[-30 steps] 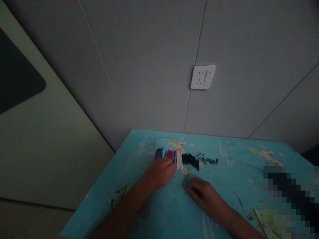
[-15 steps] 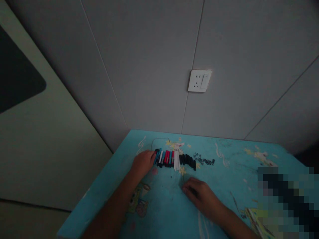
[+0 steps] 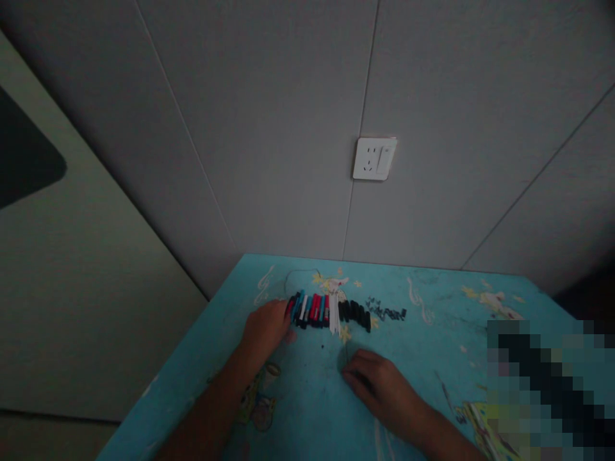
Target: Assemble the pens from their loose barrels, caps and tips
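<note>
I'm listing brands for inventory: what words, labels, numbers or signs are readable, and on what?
No text is readable.
Pen barrels: faint marks, too small.
Wall socket: switch mark, too small.
Blue tabletop: dark print at lower right, too blurred; white swirls look clef-like.

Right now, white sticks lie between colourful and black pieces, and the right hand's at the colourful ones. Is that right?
No: the head view shows the left hand at the colourful pieces. The white sticks lie between them and the black pieces.
</note>
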{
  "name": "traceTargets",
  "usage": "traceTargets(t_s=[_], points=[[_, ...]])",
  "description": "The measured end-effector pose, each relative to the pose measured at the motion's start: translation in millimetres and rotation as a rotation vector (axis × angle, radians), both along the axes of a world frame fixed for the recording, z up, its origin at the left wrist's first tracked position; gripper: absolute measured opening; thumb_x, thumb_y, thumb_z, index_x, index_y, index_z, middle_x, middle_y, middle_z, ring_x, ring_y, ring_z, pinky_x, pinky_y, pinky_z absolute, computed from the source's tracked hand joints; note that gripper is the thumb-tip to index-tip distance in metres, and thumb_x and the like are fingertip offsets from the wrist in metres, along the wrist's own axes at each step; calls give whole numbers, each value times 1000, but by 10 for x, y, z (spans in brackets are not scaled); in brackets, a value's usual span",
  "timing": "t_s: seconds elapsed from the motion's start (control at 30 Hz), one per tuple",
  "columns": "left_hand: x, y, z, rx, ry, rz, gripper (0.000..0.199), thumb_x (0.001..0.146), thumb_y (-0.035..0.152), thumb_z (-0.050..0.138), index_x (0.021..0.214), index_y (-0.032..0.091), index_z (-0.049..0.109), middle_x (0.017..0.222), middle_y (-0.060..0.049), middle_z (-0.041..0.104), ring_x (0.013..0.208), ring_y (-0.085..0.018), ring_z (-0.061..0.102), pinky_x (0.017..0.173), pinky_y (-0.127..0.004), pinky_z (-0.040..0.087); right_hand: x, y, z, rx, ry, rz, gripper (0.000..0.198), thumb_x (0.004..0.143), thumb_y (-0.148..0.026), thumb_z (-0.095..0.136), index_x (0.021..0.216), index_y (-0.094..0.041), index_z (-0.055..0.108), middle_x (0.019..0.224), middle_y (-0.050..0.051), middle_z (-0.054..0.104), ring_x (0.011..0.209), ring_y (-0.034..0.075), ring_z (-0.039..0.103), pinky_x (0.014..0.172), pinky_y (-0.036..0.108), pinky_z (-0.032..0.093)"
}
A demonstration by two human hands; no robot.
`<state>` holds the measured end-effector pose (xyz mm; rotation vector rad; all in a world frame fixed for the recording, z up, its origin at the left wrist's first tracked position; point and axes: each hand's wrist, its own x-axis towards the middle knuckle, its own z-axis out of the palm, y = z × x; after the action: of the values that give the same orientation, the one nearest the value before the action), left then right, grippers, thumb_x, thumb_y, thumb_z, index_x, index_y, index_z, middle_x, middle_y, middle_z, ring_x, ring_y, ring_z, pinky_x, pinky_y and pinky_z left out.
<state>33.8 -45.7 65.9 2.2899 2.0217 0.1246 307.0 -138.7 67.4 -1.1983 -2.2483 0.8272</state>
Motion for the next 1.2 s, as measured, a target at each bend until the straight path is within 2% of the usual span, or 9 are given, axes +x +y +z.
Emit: traceTargets(t_s=[0.17,0.3,0.47,0.6,0.7,0.83,0.93,1.07,1.2], points=[[-17,10,-6,-54,-16,23,24,92,35,47,89,20,66,91,-9,69,81,-21,64,66,-27,42,0,-19,11,29,-11,-6,18,95,-21,51,91,-22,68,86,3,63,82,17,60,76,27,48],[-60,5,95,36,-176,-11,29,93,38,46,94,19,67,91,-8,69,82,-21,64,69,-28,44,6,-19,7,49,-13,-2,17,95,-21,51,89,-21,67,85,2,63,82,16,60,76,26,48],[149,-123,233,4,-805,-218,35,90,43,53,116,21,61,91,-4,68,74,-17,61,66,-27,48,-8,-29,-16,68,65,-3,17,96,-23,50,94,-21,67,86,3,63,82,16,61,76,27,48],[514,-351,129,-146,-1207,-299,29,85,38,62,104,16,63,89,-5,68,81,-18,64,71,-26,50,-8,-25,-28,125,211,-149,17,96,-26,51,106,-21,64,92,5,62,81,17,60,75,28,49],[696,-469,24,-227,-1268,-320,22,85,35,64,96,16,63,88,-4,68,80,-16,64,73,-25,50,18,0,-24,146,256,-210,23,93,-28,56,115,-22,61,95,6,62,76,16,60,70,28,50],[767,-512,-24,-304,-1338,-384,18,85,31,64,94,15,61,89,-4,68,87,-18,64,79,-27,50,35,25,-42,135,239,-180,14,93,-31,57,100,-21,65,90,5,62,76,16,60,69,28,49],[782,-520,-43,-322,-1413,-398,25,87,28,63,108,17,57,96,-6,67,91,-18,65,83,-29,50,24,16,-70,131,220,-198,14,94,-30,55,93,-20,65,83,3,62,72,15,59,66,26,48],[776,-526,-94,-193,-1453,-459,56,86,22,64,136,23,39,105,-6,65,92,-16,65,88,-33,51,28,3,-73,130,195,-212,14,94,-29,53,95,-20,64,80,2,64,67,14,59,62,24,47],[721,-484,-119,-38,-1346,-423,27,91,25,58,118,19,56,102,-7,65,88,-16,66,83,-30,52,76,36,-53,170,169,-232,12,93,-27,54,95,-21,65,83,3,65,72,16,61,66,26,49]])
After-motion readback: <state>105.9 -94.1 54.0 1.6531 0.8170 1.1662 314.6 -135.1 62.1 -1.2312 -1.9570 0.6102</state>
